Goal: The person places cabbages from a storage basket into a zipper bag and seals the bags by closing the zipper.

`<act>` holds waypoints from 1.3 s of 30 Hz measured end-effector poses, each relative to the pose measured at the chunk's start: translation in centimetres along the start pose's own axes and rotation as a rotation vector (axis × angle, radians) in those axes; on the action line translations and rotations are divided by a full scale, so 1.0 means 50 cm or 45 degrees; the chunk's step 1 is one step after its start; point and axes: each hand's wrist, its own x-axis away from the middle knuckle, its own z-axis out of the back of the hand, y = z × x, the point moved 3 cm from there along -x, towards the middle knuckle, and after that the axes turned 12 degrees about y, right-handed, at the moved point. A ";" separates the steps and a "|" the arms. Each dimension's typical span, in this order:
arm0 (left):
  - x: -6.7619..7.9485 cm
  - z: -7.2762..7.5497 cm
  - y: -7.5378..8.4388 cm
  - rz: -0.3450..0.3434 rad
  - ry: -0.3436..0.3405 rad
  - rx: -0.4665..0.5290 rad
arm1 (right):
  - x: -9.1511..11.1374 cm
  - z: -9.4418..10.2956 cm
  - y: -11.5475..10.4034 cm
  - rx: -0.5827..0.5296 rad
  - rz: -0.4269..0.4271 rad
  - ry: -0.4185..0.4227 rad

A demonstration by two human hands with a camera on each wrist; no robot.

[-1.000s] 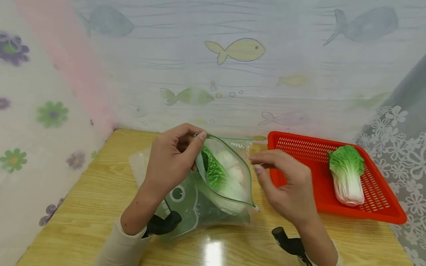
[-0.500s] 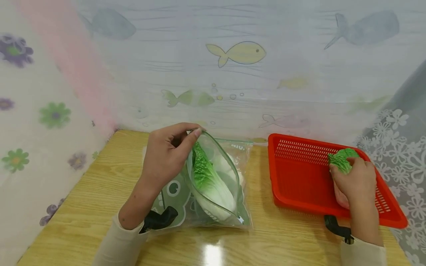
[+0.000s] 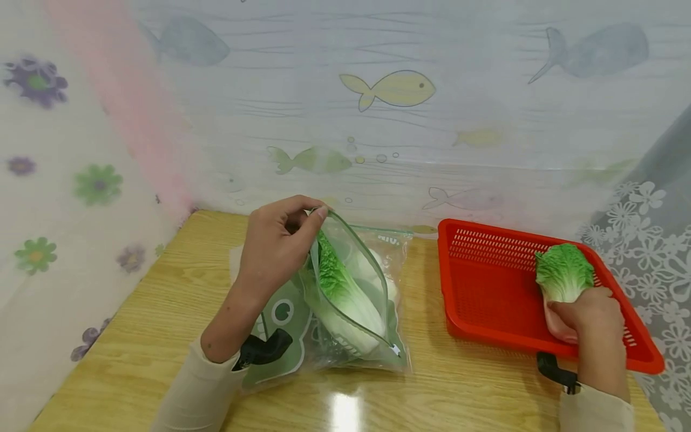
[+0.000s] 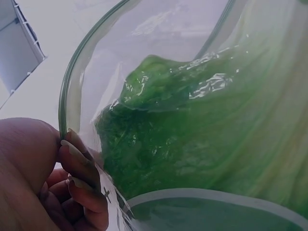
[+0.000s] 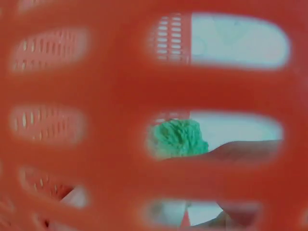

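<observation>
My left hand (image 3: pixel 278 249) pinches the upper left rim of a clear zip bag (image 3: pixel 402 258) and holds its mouth apart. Inside the bag lies a Chinese cabbage (image 3: pixel 351 300), leaves toward that hand, with white rounded things (image 3: pixel 390 288) beside it. In the left wrist view the thumb and fingers (image 4: pixel 79 161) grip the bag's edge next to the green leaves. At the right, my right hand (image 3: pixel 600 318) grips the pale lower part of a second Chinese cabbage (image 3: pixel 564 273) lying in the red basket (image 3: pixel 486 294). Basket slats cover most of the right wrist view.
The basket's raised rim (image 3: pixel 502 343) runs under the right wrist. Both items lie on a wooden table (image 3: pixel 146 336) backed by a fish-print curtain (image 3: pixel 388 150). Part of the bag, with a green cartoon print (image 3: pixel 281 354), spreads under the left forearm.
My right hand has moved from beside the bag's mouth to the basket, then down from the second cabbage's leaves to its base. The left hand keeps its pinch; the bag's mouth has shifted slightly left.
</observation>
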 end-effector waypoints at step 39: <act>0.010 -0.022 -0.005 0.061 -0.078 0.078 | 0.400 0.051 -0.412 -1.388 1.250 -0.003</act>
